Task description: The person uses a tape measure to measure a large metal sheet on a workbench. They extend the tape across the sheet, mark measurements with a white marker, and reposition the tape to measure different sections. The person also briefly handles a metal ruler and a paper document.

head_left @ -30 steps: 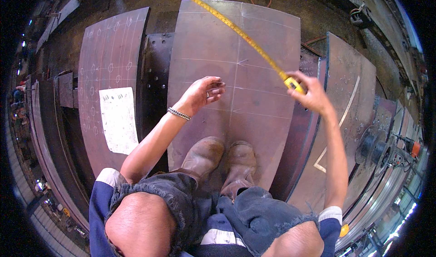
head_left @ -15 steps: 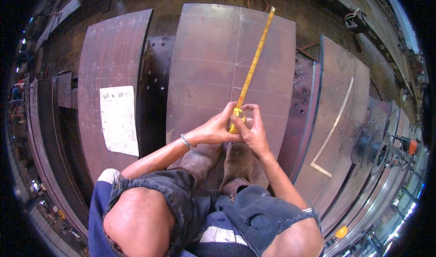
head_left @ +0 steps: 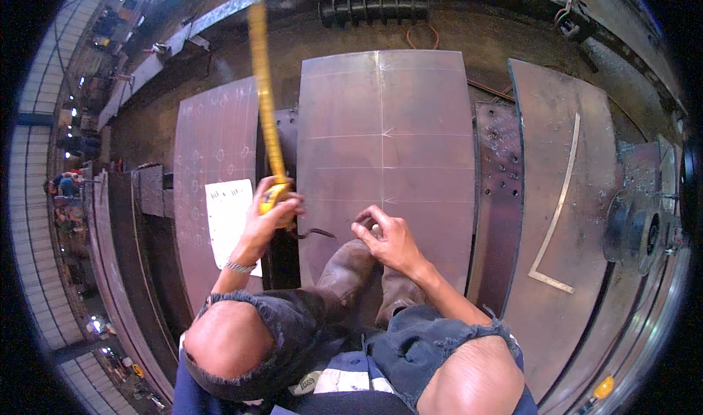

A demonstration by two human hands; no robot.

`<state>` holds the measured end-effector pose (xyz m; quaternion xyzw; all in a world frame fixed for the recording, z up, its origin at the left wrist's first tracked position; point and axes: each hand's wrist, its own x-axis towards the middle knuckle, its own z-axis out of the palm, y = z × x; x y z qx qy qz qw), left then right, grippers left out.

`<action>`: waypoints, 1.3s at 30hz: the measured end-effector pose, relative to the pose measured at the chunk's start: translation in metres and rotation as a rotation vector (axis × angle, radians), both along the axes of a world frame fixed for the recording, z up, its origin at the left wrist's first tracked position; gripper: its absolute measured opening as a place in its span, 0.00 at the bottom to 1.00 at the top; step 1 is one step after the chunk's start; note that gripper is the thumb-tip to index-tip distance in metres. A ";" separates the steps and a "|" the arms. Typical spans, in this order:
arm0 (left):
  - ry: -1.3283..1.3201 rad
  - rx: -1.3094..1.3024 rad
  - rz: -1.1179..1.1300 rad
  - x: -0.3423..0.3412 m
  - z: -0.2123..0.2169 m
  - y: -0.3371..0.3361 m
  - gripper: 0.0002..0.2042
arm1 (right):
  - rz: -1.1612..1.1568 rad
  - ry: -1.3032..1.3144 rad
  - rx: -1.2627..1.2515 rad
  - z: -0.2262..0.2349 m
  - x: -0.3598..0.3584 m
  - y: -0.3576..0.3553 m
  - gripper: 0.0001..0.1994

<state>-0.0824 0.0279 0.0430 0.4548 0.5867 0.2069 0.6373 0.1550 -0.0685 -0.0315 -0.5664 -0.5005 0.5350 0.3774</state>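
Workshop floor, steel all round. Big plate (head_left: 384, 158) at 12 o'clock, chalk lines across it; boots (head_left: 344, 272) on its near edge. Second plate (head_left: 212, 166) at 10, paper sheet (head_left: 228, 221) on it. Angle strip (head_left: 556, 210) at 3. Left hand (head_left: 267, 221) clamps tape measure (head_left: 272, 195), blade (head_left: 262, 93) blurred toward 11. Right hand (head_left: 392, 241) pinches small pale piece, probably chalk. Step, judged: measuring for marks. Boots crowd near edge.

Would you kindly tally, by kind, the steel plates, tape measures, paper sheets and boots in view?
Large flat steel plates: 3
Yellow tape measure: 1, in the left hand
White paper sheet: 1
Brown boots: 2
Total: 7
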 end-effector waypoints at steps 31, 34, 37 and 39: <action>0.509 0.335 0.140 -0.057 0.229 -0.105 0.26 | -0.050 0.060 -0.134 -0.045 -0.003 0.001 0.07; 0.537 0.203 0.050 -0.075 0.214 -0.098 0.22 | -0.052 0.037 -0.147 -0.042 -0.007 0.001 0.07; 0.626 0.133 -0.213 -0.080 0.206 -0.086 0.22 | -0.008 -0.021 -0.181 -0.038 -0.010 0.001 0.08; 0.707 0.109 -0.453 -0.084 0.199 -0.074 0.23 | -0.027 -0.124 -0.134 -0.043 -0.005 0.001 0.09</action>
